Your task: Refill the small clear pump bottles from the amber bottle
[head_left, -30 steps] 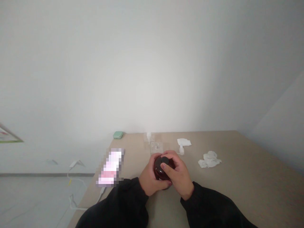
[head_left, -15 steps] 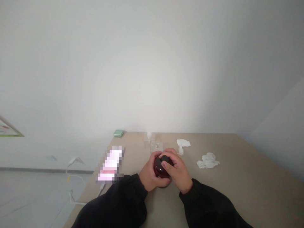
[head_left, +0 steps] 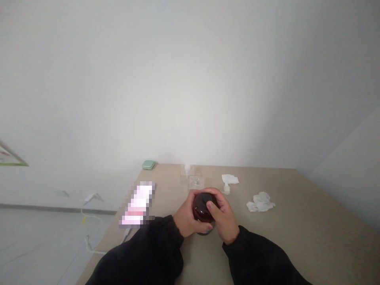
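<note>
Between my two hands is a dark red, glossy, rounded container with a darker top, standing over the table; its exact kind is not clear. My left hand wraps its left side, the thumb across the near side. On the right, my right hand curls round the far and right sides, with its thumb on the upper right of the top. Part of a dark base shows below my left thumb. My fingers hide most of the container's sides.
Behind my hands stand small clear plastic boxes, one with white tissue. Crumpled tissues lie to the right, another tissue farther back. A plugged-in phone and a green case are on the left of the table.
My right thumb has slid right, off the middle of the dark top, and my right fingers have moved farther round the container. My left hand keeps its grip.
</note>
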`<state>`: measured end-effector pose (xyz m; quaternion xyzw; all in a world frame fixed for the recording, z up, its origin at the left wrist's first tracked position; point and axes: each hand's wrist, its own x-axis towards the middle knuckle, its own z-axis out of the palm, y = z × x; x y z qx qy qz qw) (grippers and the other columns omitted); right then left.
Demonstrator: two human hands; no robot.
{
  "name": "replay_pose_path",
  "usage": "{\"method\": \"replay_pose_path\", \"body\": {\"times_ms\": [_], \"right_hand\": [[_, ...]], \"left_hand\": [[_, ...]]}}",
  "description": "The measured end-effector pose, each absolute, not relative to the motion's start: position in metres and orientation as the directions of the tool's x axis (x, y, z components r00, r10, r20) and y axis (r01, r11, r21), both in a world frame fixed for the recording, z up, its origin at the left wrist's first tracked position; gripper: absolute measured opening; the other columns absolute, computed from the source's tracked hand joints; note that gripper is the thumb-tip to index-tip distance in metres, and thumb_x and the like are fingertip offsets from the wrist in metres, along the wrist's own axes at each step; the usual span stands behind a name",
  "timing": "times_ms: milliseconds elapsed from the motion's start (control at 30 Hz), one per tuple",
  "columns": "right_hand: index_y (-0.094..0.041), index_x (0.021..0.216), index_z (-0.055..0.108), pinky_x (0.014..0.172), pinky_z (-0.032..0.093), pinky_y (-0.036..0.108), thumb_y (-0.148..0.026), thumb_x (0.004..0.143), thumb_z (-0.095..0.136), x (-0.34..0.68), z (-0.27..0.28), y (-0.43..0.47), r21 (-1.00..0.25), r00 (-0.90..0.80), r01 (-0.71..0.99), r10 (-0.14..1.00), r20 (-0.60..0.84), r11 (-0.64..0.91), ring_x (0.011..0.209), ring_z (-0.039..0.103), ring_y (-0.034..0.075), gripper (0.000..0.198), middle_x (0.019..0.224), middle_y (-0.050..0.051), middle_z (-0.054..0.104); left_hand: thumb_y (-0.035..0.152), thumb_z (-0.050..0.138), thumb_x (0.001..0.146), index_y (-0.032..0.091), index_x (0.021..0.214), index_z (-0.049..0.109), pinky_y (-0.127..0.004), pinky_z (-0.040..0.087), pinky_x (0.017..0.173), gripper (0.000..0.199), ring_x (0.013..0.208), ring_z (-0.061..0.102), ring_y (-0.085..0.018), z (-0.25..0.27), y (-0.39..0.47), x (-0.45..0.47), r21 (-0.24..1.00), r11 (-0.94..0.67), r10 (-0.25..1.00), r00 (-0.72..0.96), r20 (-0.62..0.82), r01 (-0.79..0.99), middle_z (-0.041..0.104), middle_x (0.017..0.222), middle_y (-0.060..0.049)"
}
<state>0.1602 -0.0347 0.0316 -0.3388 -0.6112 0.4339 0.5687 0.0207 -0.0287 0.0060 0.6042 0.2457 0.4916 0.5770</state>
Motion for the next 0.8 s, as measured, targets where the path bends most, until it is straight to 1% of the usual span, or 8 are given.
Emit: {"method": "replay_pose_path", "body": {"times_ms": [100, 167, 300, 400, 467, 600, 700, 800], "right_hand": [[-0.025, 0.106, 0.06, 0.087, 0.048, 0.034, -0.048, 0.084, 0.059, 0.1575, 0.0284, -0.0368, -0.921, -0.088, -0.135, 0.921, 0.379, 0.366, 0.095, 0.06, 0.021, 0.032, 0.101, 0.004, 0.064], [-0.025, 0.104, 0.062, 0.088, 0.048, 0.033, -0.048, 0.087, 0.056, 0.1567, 0.0282, -0.0377, -0.923, -0.072, -0.15, 0.928, 0.366, 0.353, 0.096, 0.06, 0.02, 0.029, 0.1, 0.003, 0.064], [-0.024, 0.098, 0.064, 0.086, 0.049, 0.032, -0.046, 0.091, 0.049, 0.1539, 0.0268, -0.0397, -0.941, -0.019, -0.182, 0.956, 0.292, 0.284, 0.095, 0.06, 0.019, 0.028, 0.1, 0.003, 0.065], [-0.023, 0.093, 0.064, 0.088, 0.048, 0.032, -0.047, 0.093, 0.045, 0.152, 0.0237, -0.0403, -0.927, 0.043, -0.201, 0.948, 0.314, 0.316, 0.098, 0.06, 0.02, 0.031, 0.102, 0.004, 0.066], [-0.022, 0.094, 0.064, 0.089, 0.048, 0.034, -0.05, 0.092, 0.046, 0.1517, 0.0227, -0.0397, -0.916, 0.047, -0.195, 0.936, 0.349, 0.351, 0.098, 0.06, 0.021, 0.033, 0.101, 0.005, 0.066], [-0.023, 0.1, 0.061, 0.086, 0.05, 0.035, -0.05, 0.082, 0.062, 0.1527, 0.0253, -0.0383, -0.913, -0.006, -0.159, 0.925, 0.381, 0.375, 0.095, 0.061, 0.022, 0.033, 0.099, 0.005, 0.067], [-0.024, 0.099, 0.062, 0.086, 0.05, 0.034, -0.049, 0.088, 0.054, 0.153, 0.0271, -0.0389, -0.932, 0.007, -0.161, 0.944, 0.329, 0.326, 0.095, 0.061, 0.021, 0.028, 0.1, 0.004, 0.066], [-0.025, 0.1, 0.062, 0.088, 0.049, 0.035, -0.049, 0.092, 0.046, 0.1534, 0.0262, -0.0393, -0.945, 0.023, -0.157, 0.958, 0.287, 0.287, 0.096, 0.061, 0.021, 0.03, 0.102, 0.003, 0.066]], "left_hand": [[0.011, 0.08, 0.053, 0.02, 0.116, 0.044, -0.036, 0.047, 0.083, 0.073, 0.093, 0.059, -0.022, 0.009, -0.0303, 0.0205, 0.939, -0.218, 0.866, 0.392, 0.311, -0.265, 0.057, 0.106, -0.005], [0.012, 0.081, 0.053, 0.02, 0.117, 0.044, -0.035, 0.047, 0.082, 0.074, 0.093, 0.059, -0.022, 0.009, -0.0302, 0.0208, 0.935, -0.217, 0.861, 0.396, 0.318, -0.279, 0.057, 0.107, -0.005], [0.013, 0.082, 0.054, 0.019, 0.12, 0.043, -0.035, 0.047, 0.084, 0.077, 0.096, 0.058, -0.022, 0.0058, -0.0293, 0.0219, 0.923, -0.213, 0.849, 0.406, 0.338, -0.322, 0.057, 0.11, -0.006], [0.012, 0.082, 0.054, 0.019, 0.121, 0.042, -0.036, 0.046, 0.086, 0.079, 0.098, 0.058, -0.023, 0.0043, -0.0292, 0.0226, 0.922, -0.218, 0.854, 0.394, 0.339, -0.321, 0.056, 0.112, -0.008], [0.014, 0.083, 0.053, 0.019, 0.121, 0.042, -0.037, 0.047, 0.086, 0.079, 0.098, 0.058, -0.024, 0.0049, -0.0294, 0.0226, 0.924, -0.211, 0.858, 0.393, 0.331, -0.317, 0.056, 0.113, -0.008], [0.017, 0.083, 0.053, 0.02, 0.118, 0.045, -0.038, 0.047, 0.086, 0.076, 0.097, 0.059, -0.024, 0.0083, -0.03, 0.0224, 0.927, -0.233, 0.864, 0.375, 0.335, -0.293, 0.057, 0.111, -0.007], [0.016, 0.083, 0.053, 0.02, 0.118, 0.045, -0.038, 0.048, 0.085, 0.076, 0.096, 0.059, -0.024, 0.0097, -0.0303, 0.0226, 0.923, -0.227, 0.857, 0.387, 0.341, -0.312, 0.058, 0.109, -0.006], [0.016, 0.083, 0.053, 0.02, 0.12, 0.044, -0.038, 0.048, 0.085, 0.077, 0.097, 0.059, -0.024, 0.0086, -0.03, 0.023, 0.923, -0.211, 0.856, 0.394, 0.334, -0.322, 0.058, 0.11, -0.007]]}}
